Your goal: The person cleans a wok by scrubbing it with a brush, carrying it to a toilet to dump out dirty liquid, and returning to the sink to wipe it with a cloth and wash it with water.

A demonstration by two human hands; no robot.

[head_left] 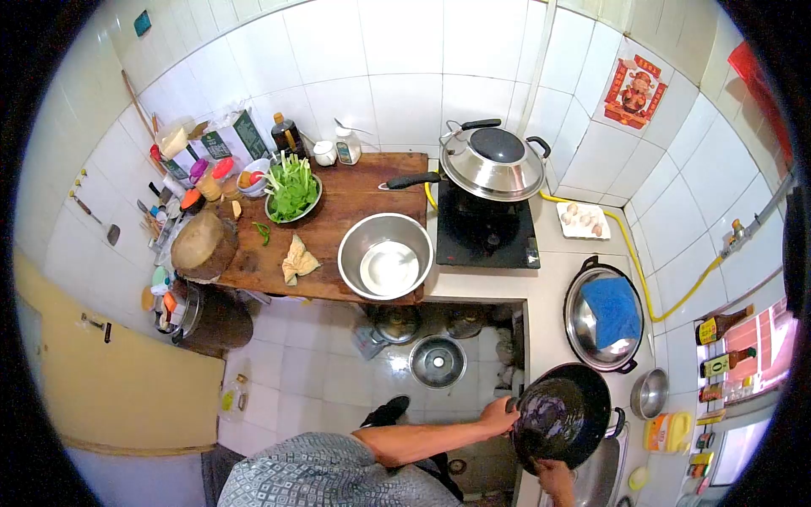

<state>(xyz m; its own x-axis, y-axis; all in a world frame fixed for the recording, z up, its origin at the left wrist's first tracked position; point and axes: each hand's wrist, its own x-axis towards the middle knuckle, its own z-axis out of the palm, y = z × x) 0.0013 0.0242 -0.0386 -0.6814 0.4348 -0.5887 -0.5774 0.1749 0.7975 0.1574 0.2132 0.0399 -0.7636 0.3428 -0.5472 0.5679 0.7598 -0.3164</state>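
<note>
Beside the table [549, 296], partly over the sink [598, 480], the black wok [583, 406] lies outward from the left hand [497, 417], its grip closed around the near handle [510, 406]. The right hand [555, 480] is at the rim; I cannot tell its grip.

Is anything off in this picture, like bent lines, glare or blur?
Head view: strong fisheye distortion, with black corners and curving rows of wall tiles; the window on the right side looks washed out and pinkish; bright reflections on the steel pot and domed lid; shiny glints inside the dark wok; the right hand looks a little soft, perhaps from motion.
</note>
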